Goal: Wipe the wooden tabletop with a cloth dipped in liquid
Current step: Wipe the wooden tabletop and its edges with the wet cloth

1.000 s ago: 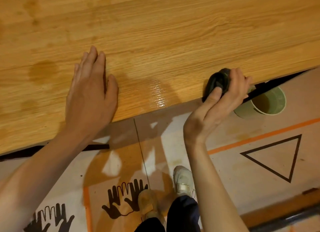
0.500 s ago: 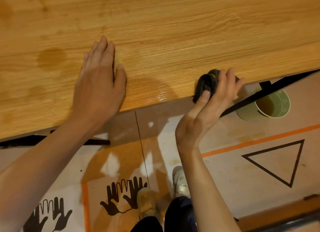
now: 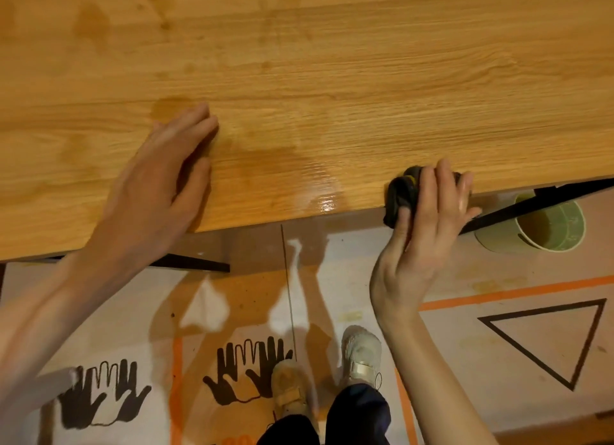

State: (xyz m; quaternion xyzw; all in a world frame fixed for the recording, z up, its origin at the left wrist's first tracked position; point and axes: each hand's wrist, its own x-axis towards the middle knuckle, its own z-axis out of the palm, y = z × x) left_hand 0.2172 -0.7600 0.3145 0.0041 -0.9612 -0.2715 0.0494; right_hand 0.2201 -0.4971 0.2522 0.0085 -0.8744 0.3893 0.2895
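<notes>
cloth (image 3: 400,195) | mostly hidden by right hand (image 3: 428,218) | tabletop (image 3: 332,95) cropped

Workshop or studio-like room, wooden tabletop (image 3: 332,79); protective floor covering (image 3: 498,278) with orange tape, painted handprints (image 3: 246,375)

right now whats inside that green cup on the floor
The green cup holds a brownish liquid low inside, with pale green inner wall above it. A black table brace and the tabletop edge cover its far rim, so that part is hidden.
</notes>
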